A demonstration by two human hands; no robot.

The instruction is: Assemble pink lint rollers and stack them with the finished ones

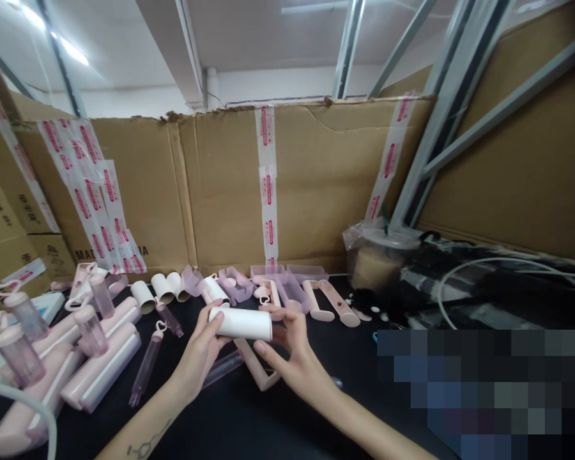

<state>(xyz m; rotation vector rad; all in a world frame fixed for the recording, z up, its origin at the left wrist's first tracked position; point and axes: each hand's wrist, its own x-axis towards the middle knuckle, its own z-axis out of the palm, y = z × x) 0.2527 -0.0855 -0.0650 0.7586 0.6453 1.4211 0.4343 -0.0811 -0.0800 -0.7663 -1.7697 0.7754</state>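
Observation:
A white paper roll (245,324) lies nearly level between my hands above the black table. My left hand (202,344) grips its left end, thumb on the near side. At the right end, my right hand (294,342) has its fingers along the top and its thumb under the lower edge. Part of those fingers is hidden behind the roll. Below the roll are a pale pink frame-like part (259,374) and a clear purple-tinted piece (224,369). Just behind it stands another white roll (214,291) beside translucent purple covers (287,284).
Pink pieces with clear tubes (103,367) crowd the left side. Several white rolls (142,297) stand at the back. Pink handle-like parts (338,301) lie right of centre. A lidded cup (378,262) in plastic stands near the dark clutter. Cardboard (225,185) walls the back.

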